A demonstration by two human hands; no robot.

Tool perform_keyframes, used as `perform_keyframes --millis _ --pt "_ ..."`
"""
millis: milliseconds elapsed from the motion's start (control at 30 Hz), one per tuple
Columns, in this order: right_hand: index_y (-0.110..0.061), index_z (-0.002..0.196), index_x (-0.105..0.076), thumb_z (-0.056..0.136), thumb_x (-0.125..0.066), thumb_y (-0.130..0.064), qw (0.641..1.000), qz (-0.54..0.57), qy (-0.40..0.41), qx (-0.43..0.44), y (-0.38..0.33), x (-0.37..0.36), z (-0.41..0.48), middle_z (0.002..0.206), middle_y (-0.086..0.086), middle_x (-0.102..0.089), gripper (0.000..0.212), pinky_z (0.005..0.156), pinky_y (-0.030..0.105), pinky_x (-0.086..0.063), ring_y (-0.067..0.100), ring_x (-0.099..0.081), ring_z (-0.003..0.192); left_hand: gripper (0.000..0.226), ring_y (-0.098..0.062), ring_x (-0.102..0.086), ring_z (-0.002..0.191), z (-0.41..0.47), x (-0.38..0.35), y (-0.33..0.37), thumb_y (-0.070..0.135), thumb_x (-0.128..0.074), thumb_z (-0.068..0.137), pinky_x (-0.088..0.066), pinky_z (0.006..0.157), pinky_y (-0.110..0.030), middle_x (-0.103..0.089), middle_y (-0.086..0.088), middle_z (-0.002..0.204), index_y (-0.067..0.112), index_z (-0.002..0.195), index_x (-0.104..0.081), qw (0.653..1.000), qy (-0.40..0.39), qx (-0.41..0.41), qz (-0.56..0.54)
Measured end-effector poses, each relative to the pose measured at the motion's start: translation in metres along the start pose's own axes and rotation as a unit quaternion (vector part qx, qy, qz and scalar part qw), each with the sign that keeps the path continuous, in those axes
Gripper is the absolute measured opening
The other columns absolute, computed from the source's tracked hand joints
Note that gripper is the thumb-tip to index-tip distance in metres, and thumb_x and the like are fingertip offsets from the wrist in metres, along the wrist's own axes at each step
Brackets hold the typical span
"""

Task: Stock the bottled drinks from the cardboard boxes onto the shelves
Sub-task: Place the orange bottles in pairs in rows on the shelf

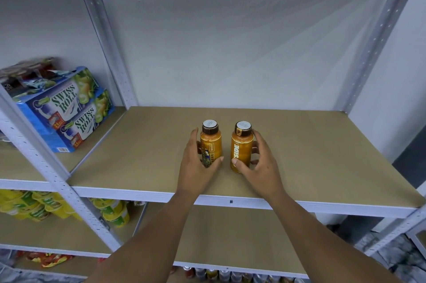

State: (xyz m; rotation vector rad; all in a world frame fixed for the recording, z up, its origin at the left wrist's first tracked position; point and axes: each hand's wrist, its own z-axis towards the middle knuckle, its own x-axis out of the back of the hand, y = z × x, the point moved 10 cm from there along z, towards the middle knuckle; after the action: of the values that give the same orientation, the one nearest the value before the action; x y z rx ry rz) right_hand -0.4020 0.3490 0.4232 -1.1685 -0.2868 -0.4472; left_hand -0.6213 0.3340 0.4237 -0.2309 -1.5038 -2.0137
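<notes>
Orange left bottle [211, 143] clasped by left grip [196, 165] | right bottle [240, 146] clasped by right grip [262, 162] | both upright on shelf [318, 156], apparently starting a tidy row.

Left hand [198, 162] grips left bottle [210, 143], right hand [260, 162] right bottle [241, 146], upright on shelf [322, 156]

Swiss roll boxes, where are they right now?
The Swiss roll boxes are stacked at the left of the head view, on the side shelf, left of the orange bottle that the left hand grips.
</notes>
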Motion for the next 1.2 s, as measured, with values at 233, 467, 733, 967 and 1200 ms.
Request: perform_keyframes --millis 233,467,733,967,1200 --pt "-0.055 0.150 -0.021 0.080 -0.082 -0.047 1.000 -0.003 -0.001 0.003 -0.0026 0.0009 -0.0015 0.140 -0.013 -0.050 0.093 0.089 0.034 -0.058 0.005 -0.057 0.112 0.106 -0.015 -0.052 0.132 -0.0013 -0.0011 -0.0005 0.035 -0.083 0.083 -0.053 0.102 -0.035 -0.042 0.006 0.156 0.048 0.155 -0.007 1.000 -0.006 0.002 -0.002" --pt "-0.053 0.151 -0.021 0.079 -0.083 -0.048 1.000 0.000 0.000 0.005 -0.0025 0.0011 -0.0023 0.143 -0.013 -0.049 0.095 0.087 0.035 -0.060 0.004 -0.055 0.115 0.115 -0.013 -0.044 0.140 -0.0017 0.0008 0.0004 0.048 -0.089 0.075 -0.050 0.106 -0.032 -0.035 0.008 0.161 0.042 0.158 -0.010 1.000 0.001 -0.003 -0.030" --pt "-0.054 0.150 -0.022 0.080 -0.083 -0.046 1.000 0.002 -0.002 0.002 -0.0016 0.0008 -0.0021 0.138 -0.018 -0.048 0.094 0.088 0.032 -0.058 0.000 -0.056 0.111 0.108 -0.014 -0.053 0.130 -0.0017 -0.0006 -0.0030 0.031 -0.085 0.081 -0.052 0.100 -0.031 -0.044 0.009 0.153 0.046 0.157 -0.010 1.000 -0.003 0.009 -0.020" --pt "-0.051 0.152 -0.021 0.080 -0.083 -0.046 1.000 -0.001 -0.001 0.002 -0.0009 0.0008 -0.0016 0.147 -0.014 -0.047 0.095 0.091 0.035 -0.058 0.005 -0.054 0.119 0.112 -0.007 -0.048 0.131 -0.0015 0.0015 -0.0025 0.041 -0.087 0.078 -0.051 0.099 -0.029 -0.037 0.008 0.158 0.045 0.157 -0.009 1.000 0.007 0.005 -0.024" --pt "-0.049 0.153 -0.020 0.082 -0.082 -0.042 1.000 0.011 -0.010 -0.011 0.0028 -0.0019 -0.0016 0.147 -0.007 -0.050 0.095 0.091 0.034 -0.059 0.009 -0.057 0.117 0.110 -0.008 -0.054 0.119 -0.0010 0.0003 -0.0055 0.032 -0.085 0.082 -0.052 0.094 -0.028 -0.047 0.005 0.150 0.045 0.159 -0.007 1.000 0.002 0.013 -0.020"
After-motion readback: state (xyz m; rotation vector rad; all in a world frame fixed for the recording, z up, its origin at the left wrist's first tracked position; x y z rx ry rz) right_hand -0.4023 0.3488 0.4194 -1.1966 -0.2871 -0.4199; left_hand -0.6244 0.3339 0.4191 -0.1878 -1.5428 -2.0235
